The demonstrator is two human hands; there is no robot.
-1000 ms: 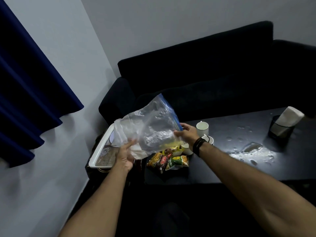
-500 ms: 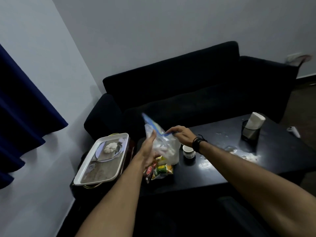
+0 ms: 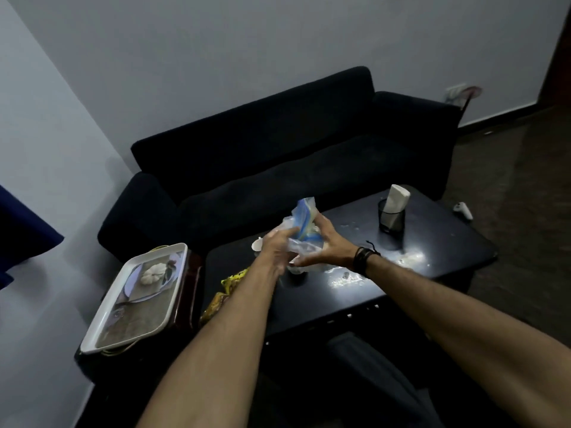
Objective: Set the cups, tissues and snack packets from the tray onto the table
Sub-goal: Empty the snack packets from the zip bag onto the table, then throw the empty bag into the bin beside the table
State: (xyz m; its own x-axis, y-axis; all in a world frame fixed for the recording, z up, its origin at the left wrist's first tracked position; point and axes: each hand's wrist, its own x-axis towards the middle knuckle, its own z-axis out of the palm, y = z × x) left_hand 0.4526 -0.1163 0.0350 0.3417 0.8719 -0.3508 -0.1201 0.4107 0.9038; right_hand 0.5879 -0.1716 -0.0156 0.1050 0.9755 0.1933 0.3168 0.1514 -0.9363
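Both hands are gripping one crumpled clear plastic bag (image 3: pixel 301 233) with a blue zip strip: the left hand (image 3: pixel 276 246) is curling its fingers (image 3: pixel 285 234) around the near side, and the right hand (image 3: pixel 324 245), with dark cords at the wrist, is spreading its fingers across the far side with the thumb reaching under the bag. No writing on the bag is readable; motion blur is smearing its surface. Just left of the left fingers a white cup (image 3: pixel 257 244) is showing on the dark table (image 3: pixel 432 251), and directly below the hands what is probably another cup (image 3: pixel 296 268) is peeking out, mostly hidden. Nearer along the left forearm, yellow and red snack packets (image 3: pixel 230 288) are lying at the table's left edge; their print is too small to read. Well to the right of the right hand, tissues (image 3: pixel 397 200) are standing in a dark mesh holder (image 3: pixel 391 219). Far left of the hands, the white tray (image 3: pixel 108 313) is resting beside the table. Compared with half a second ago, the bag is bunched tighter, and both hands are sitting farther over the table, with the left hand now gripping rather than merely touching it.
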